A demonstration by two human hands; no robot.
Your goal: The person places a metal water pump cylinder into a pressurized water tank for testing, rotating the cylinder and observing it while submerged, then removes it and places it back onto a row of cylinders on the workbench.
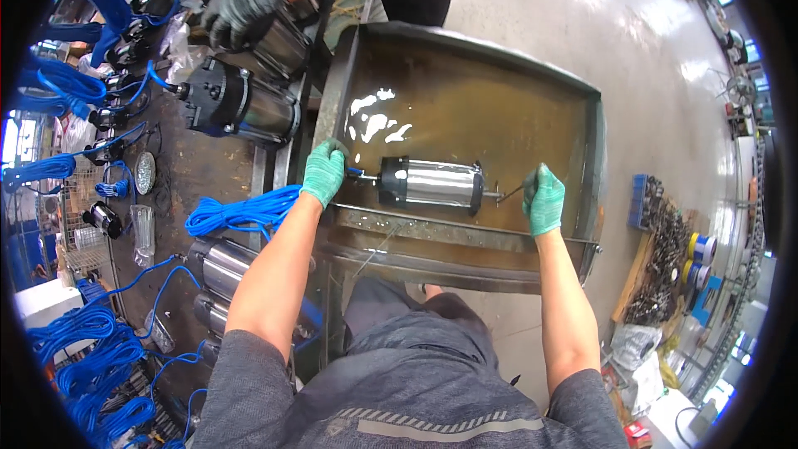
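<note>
Right fingers: curled together, clamped on a thin dark rod [514, 192]; the right hand [544, 199] is over the tank's right part.
Left fingers: bent at the tank's left edge, near a blue lead; I cannot tell whether the left hand [324, 171] grips it or the rim.
Cylinder: the silver cylinder [432, 185] with black end caps lies sideways within the tank's near half; how deep it sits in the liquid is unclear.
Shaft end: the rod meets, or nearly meets, the cylinder's short shaft [494, 194], toward the tank's right wall.
Handling: best, I judge, to keep rod and shaft lined up, steady the left end, and move gently so the liquid doesn't splash.
Lead: keep it slack and off the tank's metal edge [600, 158].
Left of tank: a blue cable coil [241, 212] and another motor-like unit [237, 104].
Beyond its far-left corner: a co-worker's grey-gloved hand [245, 10].
</note>
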